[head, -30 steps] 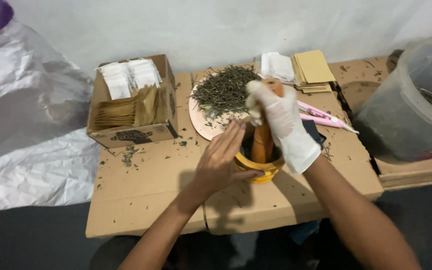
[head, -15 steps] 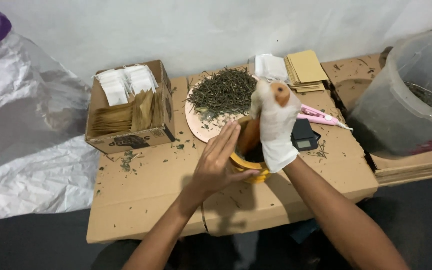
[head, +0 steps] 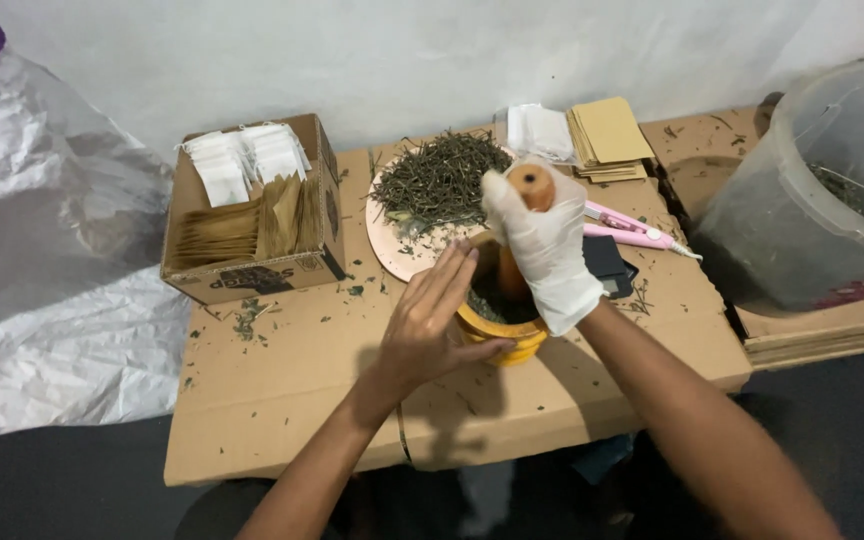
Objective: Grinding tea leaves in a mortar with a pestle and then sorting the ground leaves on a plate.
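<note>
Wrapping your white-gloved right hand (head: 549,255) around the upper shaft of the orange-brown wooden pestle (head: 524,215), you keep its rounded top clear above your fist; the grip is a full closed fist on the pestle, with the lower end down inside the yellow round mortar (head: 497,330). Holding it high like that lets you drive it straight down into the dark crushed leaves in the bowl. Your bare left hand (head: 430,325) is flat and open, fingers together, holding nothing; the palm leans against the mortar's near-left rim, seemingly to steady the bowl and shield the opening so bits do not fly out.

The mortar stands on the flattened brown cardboard table (head: 282,400), near its middle, amid scattered green flecks. Just behind it lies the round pinkish plate (head: 392,255) heaped with dried green herb stalks (head: 440,180), close enough to feed from. To the right, a pink slender tool (head: 632,228) and a small black flat device (head: 607,262) lie near your wrist. Farther back sit tan paper envelopes (head: 607,135) and white sachets (head: 538,130). At the left stands an open cardboard box (head: 252,275) of white and brown packets; at the far right, a large clear plastic bucket (head: 812,200).
</note>
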